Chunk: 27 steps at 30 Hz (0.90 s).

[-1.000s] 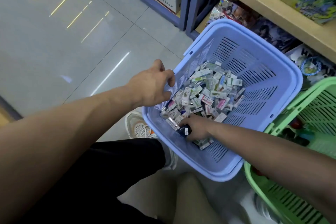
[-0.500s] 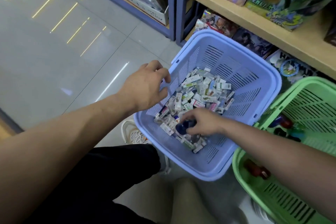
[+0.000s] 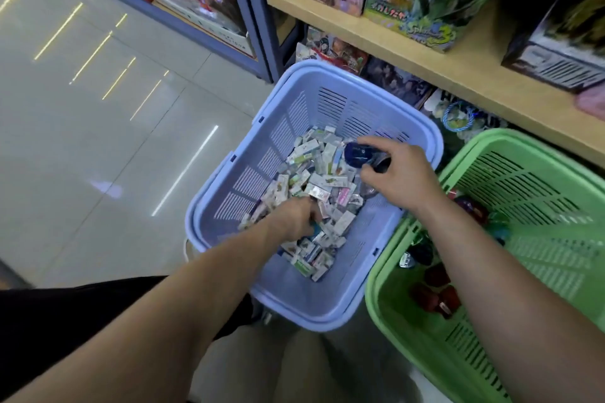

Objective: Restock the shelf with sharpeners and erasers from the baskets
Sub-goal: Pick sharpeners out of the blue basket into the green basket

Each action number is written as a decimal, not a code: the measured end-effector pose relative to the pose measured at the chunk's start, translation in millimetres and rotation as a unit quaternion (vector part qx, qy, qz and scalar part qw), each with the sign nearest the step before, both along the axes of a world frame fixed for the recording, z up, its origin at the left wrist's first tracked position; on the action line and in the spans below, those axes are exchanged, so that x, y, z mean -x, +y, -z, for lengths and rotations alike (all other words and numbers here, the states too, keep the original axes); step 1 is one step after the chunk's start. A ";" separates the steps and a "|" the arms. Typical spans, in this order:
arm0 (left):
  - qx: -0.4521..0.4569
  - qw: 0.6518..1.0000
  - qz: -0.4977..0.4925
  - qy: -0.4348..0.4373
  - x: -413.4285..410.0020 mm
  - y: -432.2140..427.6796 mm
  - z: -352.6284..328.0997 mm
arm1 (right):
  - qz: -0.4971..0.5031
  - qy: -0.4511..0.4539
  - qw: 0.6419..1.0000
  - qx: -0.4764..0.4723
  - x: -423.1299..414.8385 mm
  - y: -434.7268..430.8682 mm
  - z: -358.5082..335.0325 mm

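- Down on the floor tiles (image 3: 131,157), under the wooden shelf (image 3: 425,52), the blue basket (image 3: 294,298) sits just beside the green basket (image 3: 540,190), and all the action is over the blue one.
- Right grip (image 3: 397,173) is up above the far right corner of the blue basket, thumb and fingers pinching a dark blue sharpener (image 3: 357,154) clear of the heap of wrapped erasers (image 3: 322,173) below.
- Left grip (image 3: 294,219) is plunged fingers-first into that heap near the middle. Its fingertips are buried and blurred, so I cannot tell whether it has anything.
- Danger one, as I read it: that pinch takes only the near end of the dark blue sharpener, so a quick swing toward the wooden shelf could let it slip and drop back among the erasers.
- Danger two: the digging left grip could flick small erasers over the slotted wall onto the floor tiles.
- Long axis of the dark blue sharpener lies roughly level across the view. Its rounded blue end points left, away from the palm, and the other end is tucked against the fingers.
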State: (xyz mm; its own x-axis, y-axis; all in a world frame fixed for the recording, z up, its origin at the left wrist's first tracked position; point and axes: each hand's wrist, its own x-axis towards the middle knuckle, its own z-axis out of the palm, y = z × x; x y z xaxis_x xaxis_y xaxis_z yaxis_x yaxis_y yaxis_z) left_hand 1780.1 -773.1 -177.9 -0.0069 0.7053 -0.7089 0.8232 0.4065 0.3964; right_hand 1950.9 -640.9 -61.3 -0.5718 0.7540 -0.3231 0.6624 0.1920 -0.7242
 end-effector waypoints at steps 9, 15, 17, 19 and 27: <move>0.021 0.999 -0.050 0.000 3.8 -11.6 23.9 | 0.009 0.026 1.000 0.012 -2.2 9.9 9.9; 0.057 0.998 -0.015 -0.001 0.6 -9.9 26.2 | 0.010 0.032 0.999 0.009 -0.2 8.0 7.1; 0.054 0.998 -0.022 -0.010 1.0 -12.1 26.7 | 0.008 0.029 1.000 0.005 -0.5 7.5 6.3; 0.065 0.996 -0.061 -0.029 3.0 -15.1 27.9 | 0.008 0.030 0.999 0.008 -0.1 7.1 5.5; 0.114 0.976 -0.164 -0.083 0.1 -12.4 30.8 | 0.009 0.030 0.999 0.013 0.6 5.8 5.5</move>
